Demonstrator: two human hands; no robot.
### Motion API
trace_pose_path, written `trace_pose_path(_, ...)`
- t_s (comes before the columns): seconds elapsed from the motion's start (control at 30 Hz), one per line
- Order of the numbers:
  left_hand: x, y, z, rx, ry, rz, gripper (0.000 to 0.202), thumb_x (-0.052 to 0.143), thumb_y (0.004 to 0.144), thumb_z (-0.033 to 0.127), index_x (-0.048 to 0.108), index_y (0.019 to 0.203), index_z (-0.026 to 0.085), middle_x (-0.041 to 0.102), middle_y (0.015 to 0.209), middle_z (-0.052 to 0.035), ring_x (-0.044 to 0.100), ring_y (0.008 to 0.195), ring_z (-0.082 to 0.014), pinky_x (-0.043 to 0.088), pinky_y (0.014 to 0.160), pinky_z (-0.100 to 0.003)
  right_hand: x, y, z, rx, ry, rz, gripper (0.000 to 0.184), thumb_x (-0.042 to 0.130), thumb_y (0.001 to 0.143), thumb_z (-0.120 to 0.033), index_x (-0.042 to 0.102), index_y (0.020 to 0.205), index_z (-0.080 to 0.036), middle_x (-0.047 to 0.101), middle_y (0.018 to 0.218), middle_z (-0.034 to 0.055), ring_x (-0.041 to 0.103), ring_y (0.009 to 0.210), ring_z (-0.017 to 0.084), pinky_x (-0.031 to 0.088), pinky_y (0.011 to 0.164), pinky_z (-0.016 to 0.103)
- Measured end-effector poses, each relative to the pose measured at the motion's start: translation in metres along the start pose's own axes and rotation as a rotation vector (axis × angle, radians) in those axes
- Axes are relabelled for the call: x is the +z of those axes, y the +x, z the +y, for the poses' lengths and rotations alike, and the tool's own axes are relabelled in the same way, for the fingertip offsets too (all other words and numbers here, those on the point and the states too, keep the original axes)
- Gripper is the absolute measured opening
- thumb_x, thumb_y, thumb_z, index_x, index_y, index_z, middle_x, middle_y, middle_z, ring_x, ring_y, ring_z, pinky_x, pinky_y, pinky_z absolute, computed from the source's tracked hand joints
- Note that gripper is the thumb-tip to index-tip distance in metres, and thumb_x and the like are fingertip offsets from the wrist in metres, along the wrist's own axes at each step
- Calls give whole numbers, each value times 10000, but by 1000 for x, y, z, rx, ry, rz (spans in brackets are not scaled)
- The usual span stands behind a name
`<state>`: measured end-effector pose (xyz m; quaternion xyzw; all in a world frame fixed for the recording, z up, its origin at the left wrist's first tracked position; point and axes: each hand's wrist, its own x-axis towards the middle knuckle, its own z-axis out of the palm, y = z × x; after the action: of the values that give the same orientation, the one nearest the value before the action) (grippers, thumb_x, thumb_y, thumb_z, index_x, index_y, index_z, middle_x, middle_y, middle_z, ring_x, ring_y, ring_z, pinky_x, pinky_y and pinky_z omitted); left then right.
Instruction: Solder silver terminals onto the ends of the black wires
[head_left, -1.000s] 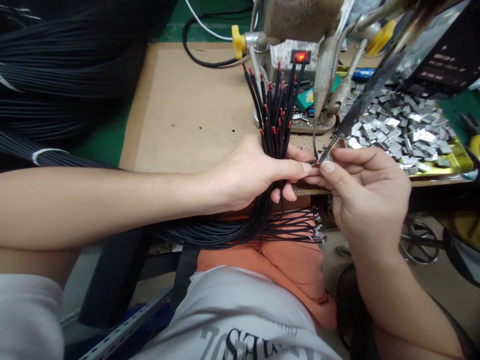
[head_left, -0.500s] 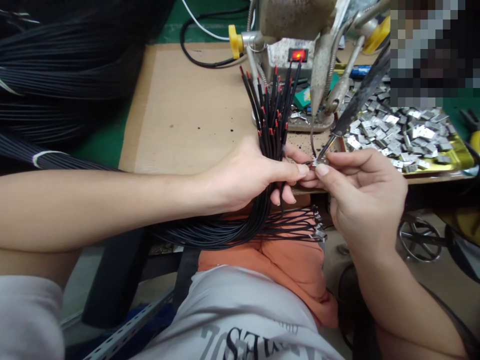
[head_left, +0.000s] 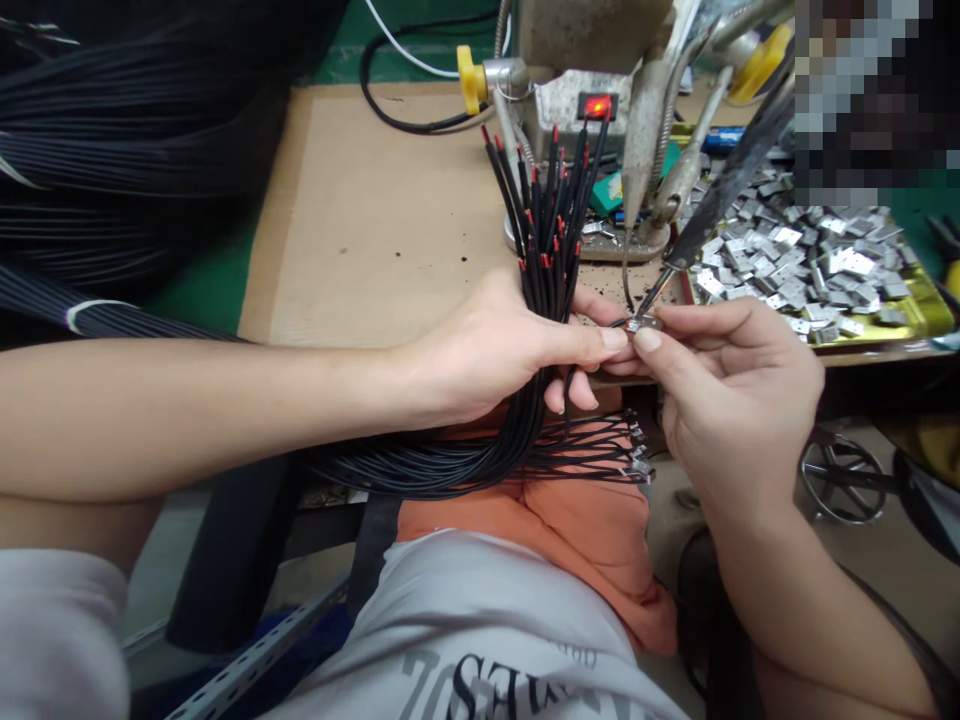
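Note:
My left hand (head_left: 517, 345) is closed round a bundle of black cables (head_left: 551, 285) whose red-tipped ends stand up above it. Its thumb and fingertips also pinch one cable's end. Between finger and thumb, my right hand (head_left: 720, 370) grips a small silver metal connector (head_left: 646, 322) against that cable's end. The tip of a soldering iron (head_left: 679, 255) comes down onto the joint, and a thin solder feed tube (head_left: 627, 270) ends just beside it. More cables with metal connectors at their ends (head_left: 637, 465) lie across my lap.
A shallow gold tray (head_left: 926, 315) heaped with silver connectors (head_left: 832, 260) stands at the right. Behind my hands is the soldering machine (head_left: 562, 130) with a lit red switch (head_left: 598, 106). Cardboard (head_left: 360, 220) covers the bench; thick black cable bundles (head_left: 135, 150) lie at the left.
Both hands have shifted very slightly to the right with the cables and the connector. The grips look the same, and the iron's tip still meets the joint.

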<state>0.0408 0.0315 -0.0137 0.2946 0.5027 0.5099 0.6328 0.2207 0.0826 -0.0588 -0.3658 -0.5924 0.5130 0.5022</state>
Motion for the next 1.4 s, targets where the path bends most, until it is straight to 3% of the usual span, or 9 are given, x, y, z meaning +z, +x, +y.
trace_pose_path(0.47,0,-1,-1,7,2,-25,99,837,898,36,778,879,113,805,734,-45,714,477,-119,530,416,-174,-1,-3,-2,-31,-2,11,200,977,873,-189,813,928,-291,863,848,-16,865,701,223,791,692,359)
trace_pose_path(0.9,-2,-2,-3,15,13,-19,98,857,899,54,780,898,114,820,764,-51,719,487,-117,541,424,-178,1,-2,-4,-23,13,16,228,931,865,-83,833,902,-286,861,828,-26,845,651,189,783,690,303)
trace_pose_path(1.17,0,-3,-1,23,0,-33,125,850,915,45,758,886,124,739,580,3,663,419,-102,516,412,-155,1,-1,-4,-29,-16,14,189,952,871,-161,817,918,-285,864,840,-25,838,666,185,777,681,311)
trace_pose_path(1.4,0,-2,-3,14,15,-15,128,882,900,59,772,933,117,790,691,-33,716,480,-124,535,427,-173,0,-1,-4,-24,1,3,198,952,874,-142,817,912,-282,852,808,-25,843,653,192,779,675,309)
